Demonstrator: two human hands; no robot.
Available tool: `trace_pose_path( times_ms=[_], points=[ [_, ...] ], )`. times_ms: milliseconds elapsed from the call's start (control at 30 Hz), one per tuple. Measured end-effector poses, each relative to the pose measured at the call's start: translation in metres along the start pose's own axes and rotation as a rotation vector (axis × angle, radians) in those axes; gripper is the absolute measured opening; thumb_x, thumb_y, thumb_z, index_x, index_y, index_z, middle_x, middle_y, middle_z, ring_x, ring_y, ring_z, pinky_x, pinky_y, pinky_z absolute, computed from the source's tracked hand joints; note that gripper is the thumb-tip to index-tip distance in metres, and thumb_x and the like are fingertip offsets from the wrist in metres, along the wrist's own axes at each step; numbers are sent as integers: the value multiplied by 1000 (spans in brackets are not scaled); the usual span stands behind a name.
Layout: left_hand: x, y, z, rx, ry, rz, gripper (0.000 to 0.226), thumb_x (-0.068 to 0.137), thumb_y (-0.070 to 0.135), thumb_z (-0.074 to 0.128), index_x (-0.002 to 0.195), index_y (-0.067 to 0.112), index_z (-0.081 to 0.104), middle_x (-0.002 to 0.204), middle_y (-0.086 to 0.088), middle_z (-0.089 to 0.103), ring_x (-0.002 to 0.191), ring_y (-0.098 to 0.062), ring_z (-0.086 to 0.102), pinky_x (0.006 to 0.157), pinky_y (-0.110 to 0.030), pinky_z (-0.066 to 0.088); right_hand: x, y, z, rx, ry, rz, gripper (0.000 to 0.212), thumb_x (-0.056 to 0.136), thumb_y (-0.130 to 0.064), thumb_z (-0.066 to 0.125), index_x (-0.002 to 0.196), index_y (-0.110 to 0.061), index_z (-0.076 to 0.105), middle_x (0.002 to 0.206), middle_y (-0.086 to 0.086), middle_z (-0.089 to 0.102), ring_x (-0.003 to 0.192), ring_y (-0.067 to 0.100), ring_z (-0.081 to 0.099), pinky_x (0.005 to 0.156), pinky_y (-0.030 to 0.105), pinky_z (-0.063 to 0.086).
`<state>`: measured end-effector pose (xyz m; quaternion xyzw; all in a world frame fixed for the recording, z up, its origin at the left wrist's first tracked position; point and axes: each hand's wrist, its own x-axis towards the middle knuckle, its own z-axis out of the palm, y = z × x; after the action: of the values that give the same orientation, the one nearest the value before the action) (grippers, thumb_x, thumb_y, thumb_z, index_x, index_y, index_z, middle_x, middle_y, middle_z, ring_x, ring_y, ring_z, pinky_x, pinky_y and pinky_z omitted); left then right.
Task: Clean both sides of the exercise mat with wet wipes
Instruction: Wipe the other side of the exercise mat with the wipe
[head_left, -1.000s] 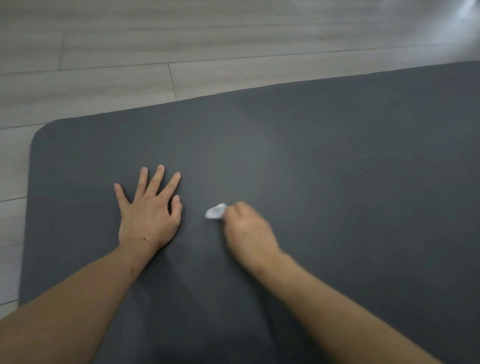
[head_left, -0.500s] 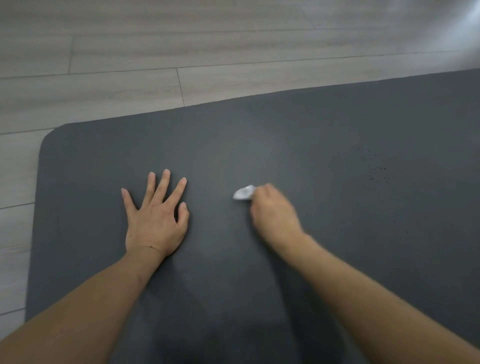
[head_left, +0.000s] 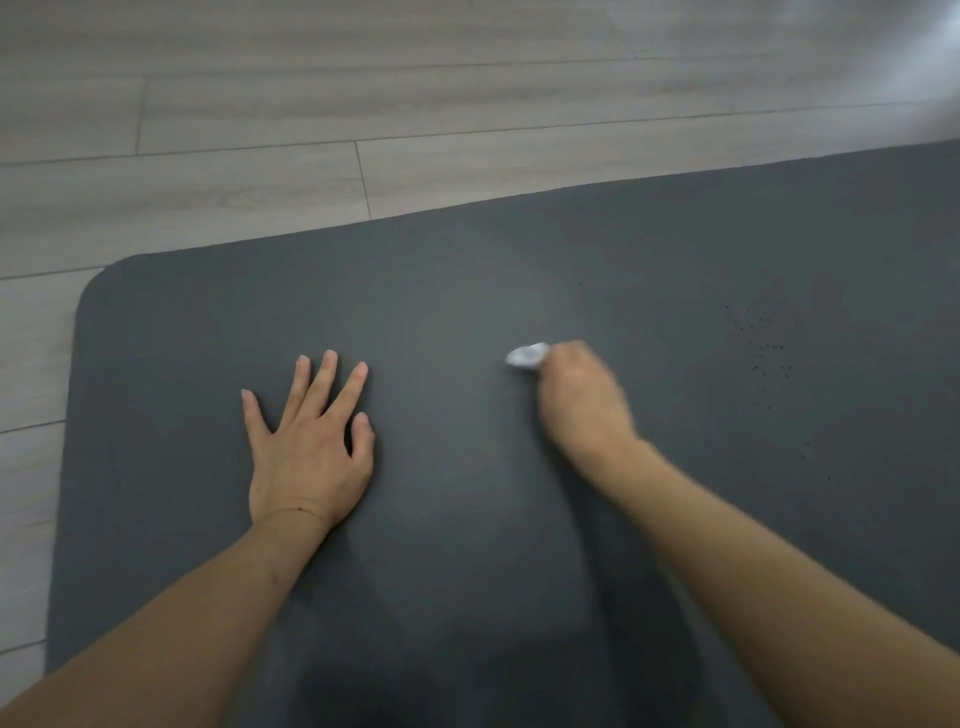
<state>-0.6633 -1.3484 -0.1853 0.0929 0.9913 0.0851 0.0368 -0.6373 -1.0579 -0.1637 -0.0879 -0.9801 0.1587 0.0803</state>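
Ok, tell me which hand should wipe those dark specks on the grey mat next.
Right: the right hand grips the white wet wipe, nearer the dark specks; the left hand lies flat on the dark grey exercise mat.

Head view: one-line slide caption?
Right hand wipes dark grey foam mat with crumpled white wipe; left hand rests flat.

Dim scene, motion-blurred right hand (head_left: 582, 400)

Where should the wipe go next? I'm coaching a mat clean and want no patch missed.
Probably sweep the right hand, which grips the wet wipe, rightward toward the dark specks. They sit on the mat just right of that hand, and look like dirt. The left hand lies flat, bracing the mat.
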Motion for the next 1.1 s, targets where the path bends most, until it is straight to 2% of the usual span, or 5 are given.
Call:
trace_pose_path(
  times_ms=[133,367,633,867,1100],
  points=[
    [2,1,2,22,-4,5,59,105,43,22,163,41,18,173,9,7,160,-12,-8,124,-65,-5,20,23,-3,-60,175,438,28,93,-6,42,113,-9,60,111,15,61,102,38,60,89,44,46],
    [2,0,0,19,-1,15,65,99,47,10,163,41,19,173,10,8,159,-11,-7,124,-64,-6,-23,-82,31,78,-43,-285,13,84,-7,52,92,-12,59,87,9,57,77,29,57,63,39,55],
    [6,0,1,46,-42,19,65,99,46,12,164,40,15,174,7,4,160,-15,-11,123,-67,-4,26,-17,3,-56,115,405,14,95,-5,45,104,-1,55,106,21,59,95,43,58,78,46,43],
    [5,-1,-3,-3,-61,29,62,101,45,19,162,40,23,173,8,10,160,-13,-6,124,-66,-4,-5,-89,32,40,-125,-208,17,87,-9,42,93,-9,58,90,12,56,81,33,57,65,44,52],
    [44,-14,-19,-44,23,15,39,102,39,33,129,35,59,157,3,39,152,-21,28,121,-70,9,47,-10,-7,-42,150,566,17,97,-10,44,106,-2,55,109,19,60,100,43,59,83,45,45]
  ],
)
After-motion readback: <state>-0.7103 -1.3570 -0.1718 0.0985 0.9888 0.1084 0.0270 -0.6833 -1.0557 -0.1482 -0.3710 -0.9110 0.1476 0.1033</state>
